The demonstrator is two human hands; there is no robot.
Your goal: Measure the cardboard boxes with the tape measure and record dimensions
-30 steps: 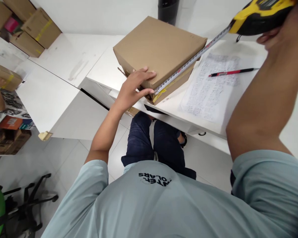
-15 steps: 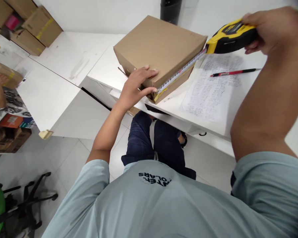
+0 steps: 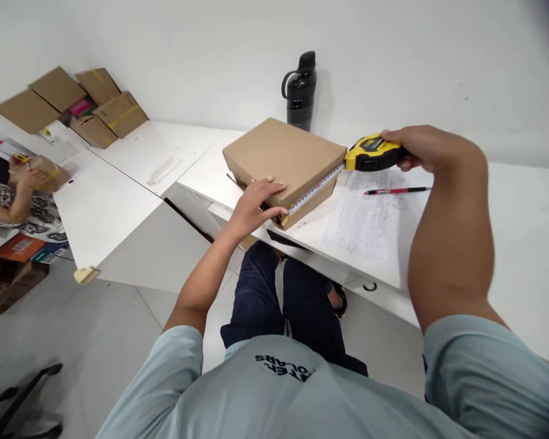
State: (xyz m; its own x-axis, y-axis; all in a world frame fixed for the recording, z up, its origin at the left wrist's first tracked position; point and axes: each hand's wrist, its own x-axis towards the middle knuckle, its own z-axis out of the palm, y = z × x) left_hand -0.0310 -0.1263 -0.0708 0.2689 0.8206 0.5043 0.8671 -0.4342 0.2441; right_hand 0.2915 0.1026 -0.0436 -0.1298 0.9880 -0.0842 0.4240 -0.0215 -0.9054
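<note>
A brown cardboard box lies on the white desk, its top flaps closed. The fingers of my left hand spread over its near left corner, and the thumb pins the end of the white tape blade there. That blade runs along the box's right-hand side, below the top edge. At the far end, my right hand is closed around the yellow and black tape measure, which sits against the far corner. Right of the box lies a handwritten sheet of paper with a red and black pen on it.
Behind the box a black bottle stands by the wall. Several cardboard boxes are piled at the back left. Another person's hands hold a small box at far left. A lower white cabinet adjoins the desk.
The camera view has tilted up, so the box and both hands appear lower and the whole bottle shows. Both hands keep their hold, with the tape stretched along the box.
</note>
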